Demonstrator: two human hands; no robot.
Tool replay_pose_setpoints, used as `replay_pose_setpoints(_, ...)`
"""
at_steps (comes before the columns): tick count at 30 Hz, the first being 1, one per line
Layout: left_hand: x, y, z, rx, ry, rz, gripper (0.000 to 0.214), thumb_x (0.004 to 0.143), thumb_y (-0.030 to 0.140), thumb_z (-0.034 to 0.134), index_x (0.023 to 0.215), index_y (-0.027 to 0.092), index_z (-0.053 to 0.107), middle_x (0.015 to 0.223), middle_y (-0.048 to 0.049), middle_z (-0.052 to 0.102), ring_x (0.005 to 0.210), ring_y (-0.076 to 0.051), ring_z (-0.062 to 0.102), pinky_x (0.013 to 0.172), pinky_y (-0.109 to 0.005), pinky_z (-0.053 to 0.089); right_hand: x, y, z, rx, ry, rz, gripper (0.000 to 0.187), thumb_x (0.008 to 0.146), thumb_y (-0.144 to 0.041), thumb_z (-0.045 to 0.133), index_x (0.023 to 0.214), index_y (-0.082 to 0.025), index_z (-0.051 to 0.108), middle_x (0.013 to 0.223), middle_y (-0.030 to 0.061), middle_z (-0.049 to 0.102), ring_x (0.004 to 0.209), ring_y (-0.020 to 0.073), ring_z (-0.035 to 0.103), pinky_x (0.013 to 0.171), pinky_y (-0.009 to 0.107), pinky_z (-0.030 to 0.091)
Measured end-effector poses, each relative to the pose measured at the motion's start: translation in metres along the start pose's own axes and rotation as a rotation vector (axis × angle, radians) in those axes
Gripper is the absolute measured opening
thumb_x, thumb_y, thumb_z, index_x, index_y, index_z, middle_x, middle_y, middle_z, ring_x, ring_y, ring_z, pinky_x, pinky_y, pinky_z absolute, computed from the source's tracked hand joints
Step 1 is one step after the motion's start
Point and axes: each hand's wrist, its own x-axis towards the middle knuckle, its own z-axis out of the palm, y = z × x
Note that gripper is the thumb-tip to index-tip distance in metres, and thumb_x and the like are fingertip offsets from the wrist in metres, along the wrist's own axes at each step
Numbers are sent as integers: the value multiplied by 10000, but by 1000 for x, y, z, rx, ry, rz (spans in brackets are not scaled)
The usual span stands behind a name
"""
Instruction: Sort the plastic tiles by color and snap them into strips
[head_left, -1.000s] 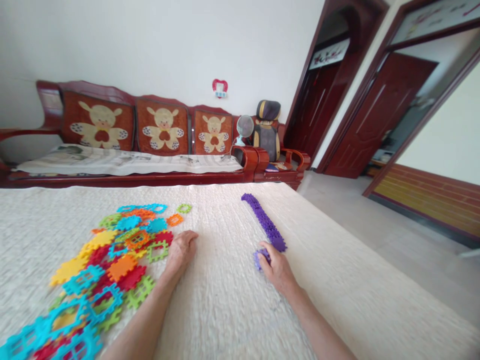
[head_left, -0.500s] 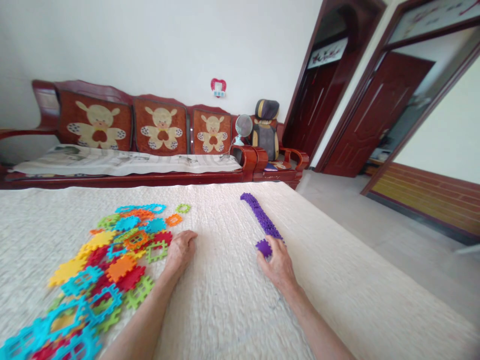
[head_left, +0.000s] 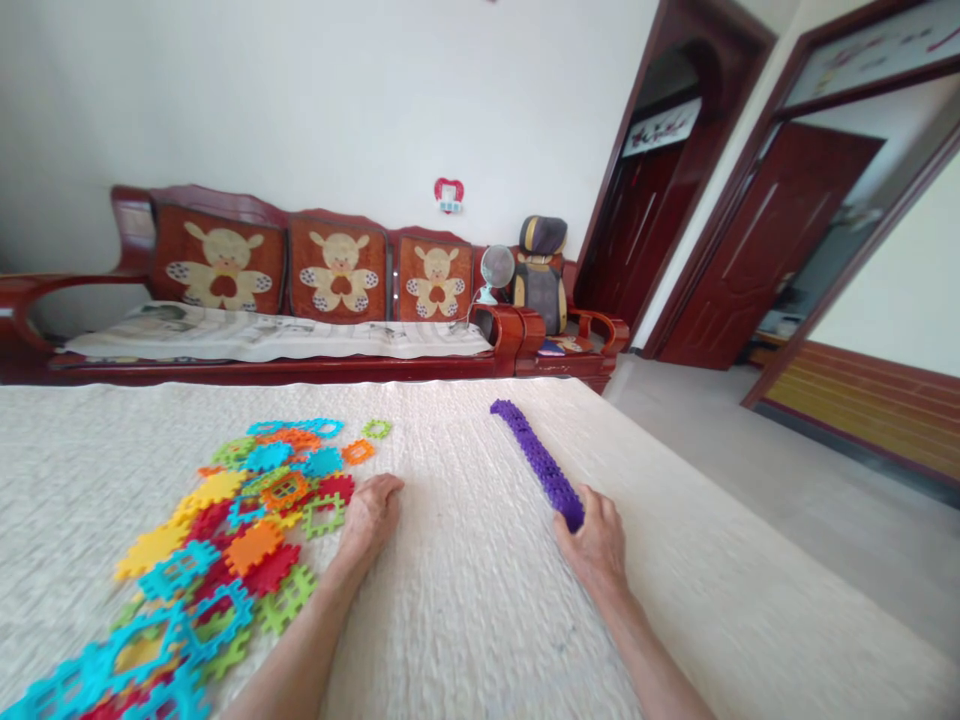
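A long row of purple interlocking plastic tiles [head_left: 536, 455], stacked overlapping or on edge, runs over the table from the far side toward me. At its near end my right hand [head_left: 596, 535] has thumb and fingers on either side of the last purple tiles, gripping them. My left hand [head_left: 373, 510] rests on the table with its fingers curled closed, and nothing shows in it. Just left of it lies a loose heap of coloured interlocking tiles [head_left: 255, 545], some solid and some frame-shaped, in blue, red, yellow, orange and green.
A cream quilted cover [head_left: 450, 620] lies over the table. Two small frame tiles, one green [head_left: 376, 429] and one orange [head_left: 358, 452], sit at the heap's far right. Behind the table stand a wooden sofa [head_left: 360, 368] and a small fan [head_left: 496, 268].
The purple tile that stuck out left of the row's near end is now in line with the row, my right hand closed around that end. My left hand stays put; the view has tilted slightly.
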Motion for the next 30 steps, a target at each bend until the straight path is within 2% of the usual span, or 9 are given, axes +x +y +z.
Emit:
replay_pose_setpoints(3, 0, 5, -3, 3, -6, -32, 326, 727, 61, 415, 822, 182, 702, 895, -53, 733, 881, -187, 668, 867, -322, 514, 0, -7, -3, 40, 51, -84, 484, 778, -361, 550, 1222, -176, 497, 1107, 134, 563, 1032, 305, 531, 876, 478, 450)
replay_pose_setpoints(6, -1, 10, -4, 5, -9, -48, 324, 721, 38, 425, 826, 169, 702, 876, -57, 727, 862, -181, 666, 857, -316, 512, -2, -23, 2, 146, 65, -244, 448, 819, -313, 508, 1249, -190, 488, 1181, 134, 550, 1111, 296, 519, 943, 478, 427)
replay_pose_setpoints(9, -1, 12, -4, -13, -5, -56, 325, 718, 13, 424, 822, 151, 700, 860, -73, 721, 852, -184, 663, 839, -310, 508, 2, -48, 19, 246, -74, -425, 403, 821, -228, 487, 1223, -211, 520, 1186, 109, 571, 1126, 261, 531, 979, 440, 426)
replay_pose_setpoints(11, -1, 12, -3, -21, 7, -67, 328, 707, 1, 427, 819, 145, 699, 854, -77, 718, 848, -188, 661, 836, -313, 505, 10, -68, 35, 297, -184, -480, 373, 812, -178, 470, 1174, -206, 555, 1156, 99, 593, 1103, 238, 548, 973, 409, 442)
replay_pose_setpoints(16, -1, 11, -1, -53, 31, -23, 337, 688, -9, 419, 800, 147, 696, 829, -79, 709, 831, -189, 654, 818, -317, 504, 46, -110, 85, 379, -334, -439, 358, 769, -129, 438, 1077, -188, 609, 1058, 82, 635, 1019, 200, 595, 911, 349, 481)
replay_pose_setpoints(21, -2, 8, 5, -67, 55, -40, 335, 672, 3, 427, 804, 150, 698, 828, -85, 706, 832, -199, 646, 820, -339, 501, 65, -125, 125, 352, -321, -338, 300, 764, -168, 436, 962, -178, 662, 927, 81, 694, 836, 191, 649, 780, 312, 493)
replay_pose_setpoints(24, -3, 8, 8, -78, 49, -50, 331, 665, 10, 434, 808, 146, 701, 832, -97, 705, 843, -210, 642, 830, -348, 499, 65, -120, 134, 357, -255, -265, 299, 807, -261, 404, 912, -191, 675, 896, 83, 713, 786, 206, 660, 726, 320, 489)
replay_pose_setpoints(30, -2, 7, 8, -88, 42, -46, 319, 665, 28, 444, 808, 144, 704, 860, -112, 710, 858, -222, 641, 850, -368, 498, 68, -111, 130, 441, -315, -247, 350, 797, -380, 401, 907, -197, 678, 880, 79, 726, 771, 216, 672, 731, 329, 496)
